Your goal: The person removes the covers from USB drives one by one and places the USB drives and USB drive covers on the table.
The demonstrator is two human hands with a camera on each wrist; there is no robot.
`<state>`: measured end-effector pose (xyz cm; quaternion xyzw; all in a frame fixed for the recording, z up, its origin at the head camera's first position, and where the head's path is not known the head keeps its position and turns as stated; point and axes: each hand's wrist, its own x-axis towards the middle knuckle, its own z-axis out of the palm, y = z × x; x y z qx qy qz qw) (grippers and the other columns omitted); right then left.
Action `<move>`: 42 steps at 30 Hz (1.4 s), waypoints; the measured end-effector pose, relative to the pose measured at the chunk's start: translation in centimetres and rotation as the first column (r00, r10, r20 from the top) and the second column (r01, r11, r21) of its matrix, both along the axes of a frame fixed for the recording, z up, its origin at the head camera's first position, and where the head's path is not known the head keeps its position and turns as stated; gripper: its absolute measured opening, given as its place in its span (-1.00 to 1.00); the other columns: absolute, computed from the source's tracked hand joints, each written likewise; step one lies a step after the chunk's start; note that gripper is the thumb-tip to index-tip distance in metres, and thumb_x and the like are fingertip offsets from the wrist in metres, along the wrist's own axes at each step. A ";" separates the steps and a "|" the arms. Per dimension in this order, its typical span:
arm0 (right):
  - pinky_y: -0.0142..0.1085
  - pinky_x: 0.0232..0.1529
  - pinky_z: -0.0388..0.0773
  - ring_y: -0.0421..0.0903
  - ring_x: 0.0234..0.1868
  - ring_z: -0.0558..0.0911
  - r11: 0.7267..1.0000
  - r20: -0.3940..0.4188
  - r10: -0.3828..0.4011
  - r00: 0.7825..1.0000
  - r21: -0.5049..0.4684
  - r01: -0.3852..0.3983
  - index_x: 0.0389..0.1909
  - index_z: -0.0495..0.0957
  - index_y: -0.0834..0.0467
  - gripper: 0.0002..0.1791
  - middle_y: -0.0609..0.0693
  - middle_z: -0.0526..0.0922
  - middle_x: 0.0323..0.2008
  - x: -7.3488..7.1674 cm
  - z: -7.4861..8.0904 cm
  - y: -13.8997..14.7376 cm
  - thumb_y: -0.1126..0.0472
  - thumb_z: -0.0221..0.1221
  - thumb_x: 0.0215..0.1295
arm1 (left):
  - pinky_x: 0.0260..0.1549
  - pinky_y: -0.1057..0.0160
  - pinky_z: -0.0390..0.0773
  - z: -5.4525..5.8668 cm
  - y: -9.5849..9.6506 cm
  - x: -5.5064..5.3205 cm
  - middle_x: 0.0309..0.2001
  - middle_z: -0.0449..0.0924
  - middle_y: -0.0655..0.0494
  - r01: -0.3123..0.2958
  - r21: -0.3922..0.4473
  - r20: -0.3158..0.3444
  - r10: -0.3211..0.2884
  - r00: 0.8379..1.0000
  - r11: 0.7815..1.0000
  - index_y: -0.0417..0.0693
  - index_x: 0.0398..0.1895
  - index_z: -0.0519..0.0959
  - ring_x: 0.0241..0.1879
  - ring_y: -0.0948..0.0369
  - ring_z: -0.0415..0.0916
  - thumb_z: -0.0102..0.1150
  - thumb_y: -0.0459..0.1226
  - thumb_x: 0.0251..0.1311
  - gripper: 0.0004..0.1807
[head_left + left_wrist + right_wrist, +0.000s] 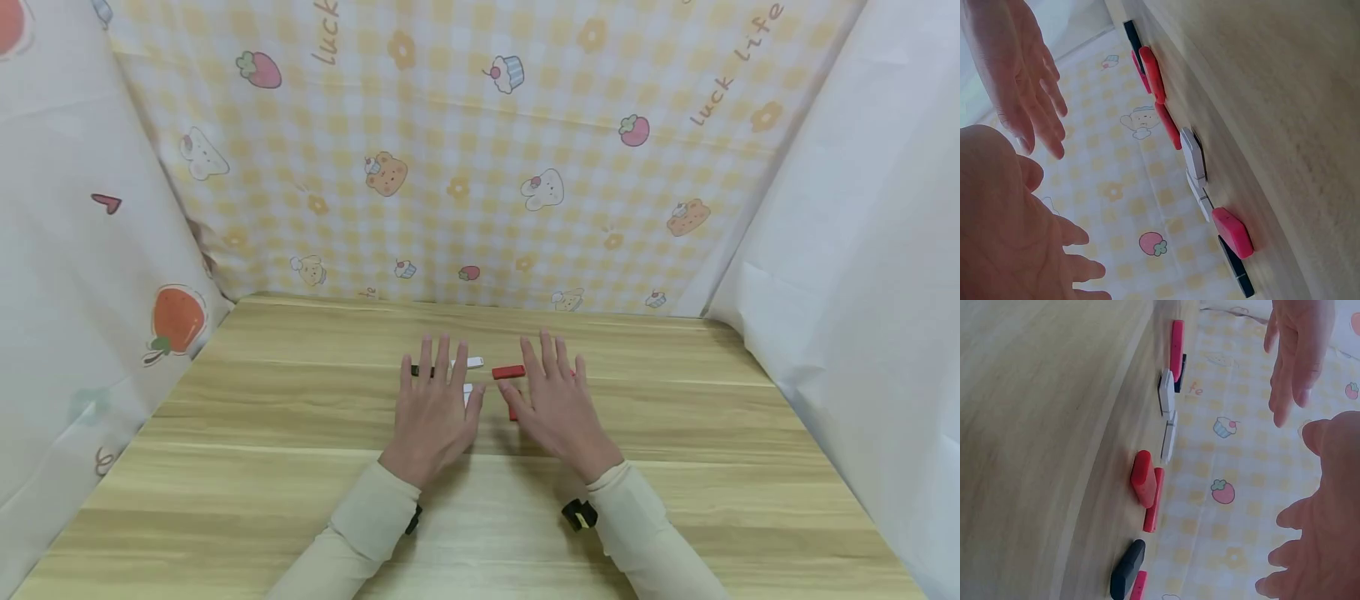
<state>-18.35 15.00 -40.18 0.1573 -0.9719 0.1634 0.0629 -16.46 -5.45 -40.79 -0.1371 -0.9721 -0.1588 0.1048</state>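
Note:
Both hands are held palm down over the middle of the table with fingers straight, holding nothing. Beneath the left hand are a black stick and two white sticks, small and flat like USB flash drives; a pink one shows beside the black one in the left wrist view. The right hand is over two red sticks, a black stick and a pink stick. In the wrist views, a gap separates the hands from the sticks, which lie flat in two rows.
The wood-grain table reaches back to a yellow checked curtain with cartoon prints. White cloth walls close off the left and right sides. A small black device sits at the right wrist, another at the left.

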 end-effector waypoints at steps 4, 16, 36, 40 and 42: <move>0.45 0.64 -0.17 0.36 0.75 -0.08 1.000 0.004 -0.005 1.000 -0.018 0.005 0.75 0.01 0.17 -0.06 0.31 -0.10 0.74 -0.2 0.1 0.2 -0.38 -0.15 0.66 | 0.64 -0.40 -0.11 0.1 0.0 -0.1 0.73 -0.02 -0.28 -0.002 -0.001 0.011 0.002 1.000 1.000 -0.16 0.74 0.09 0.74 -0.26 -0.18 -0.28 0.09 0.71 -0.24; 0.49 0.62 -0.16 0.38 0.74 -0.05 0.997 0.008 -0.032 0.999 -0.073 0.032 0.75 -0.01 0.19 -0.06 0.32 -0.10 0.74 -0.8 1.2 1.5 -0.34 -0.08 0.67 | 0.65 -0.40 -0.14 0.1 0.1 0.0 0.74 -0.03 -0.26 -0.003 0.013 0.026 0.002 1.000 1.000 -0.14 0.75 0.08 0.75 -0.25 -0.23 -0.21 0.10 0.71 -0.24; 0.44 0.57 0.14 0.51 0.60 0.23 0.987 0.038 -0.101 0.994 -0.122 0.105 0.69 0.14 0.24 -0.15 0.41 0.05 0.69 -1.7 2.2 4.7 -0.23 0.03 0.68 | 0.63 -0.42 -0.09 0.2 0.0 0.0 0.73 -0.02 -0.29 -0.004 0.009 0.011 0.004 1.000 1.000 -0.18 0.73 0.11 0.74 -0.28 -0.18 -0.20 0.10 0.70 -0.23; 0.37 0.35 0.50 0.47 0.37 0.54 0.993 -0.006 -0.090 0.996 -0.077 0.089 0.58 0.34 0.29 -0.32 0.43 0.33 0.54 -1.8 1.9 4.7 -0.02 0.15 0.64 | 0.63 -0.42 -0.08 0.3 0.0 0.0 0.73 -0.03 -0.30 -0.007 0.010 0.016 0.007 1.000 1.000 -0.18 0.73 0.11 0.74 -0.27 -0.18 -0.18 0.09 0.70 -0.23; 0.30 0.26 0.60 0.42 0.29 0.61 0.996 -0.023 -0.075 0.997 -0.050 0.074 0.49 0.45 0.30 -0.42 0.43 0.45 0.44 -1.9 1.7 4.8 0.10 0.20 0.61 | 0.63 -0.42 -0.08 0.3 0.0 0.0 0.73 -0.03 -0.30 -0.008 0.007 0.016 0.008 1.000 1.000 -0.17 0.73 0.11 0.74 -0.27 -0.18 -0.19 0.10 0.70 -0.23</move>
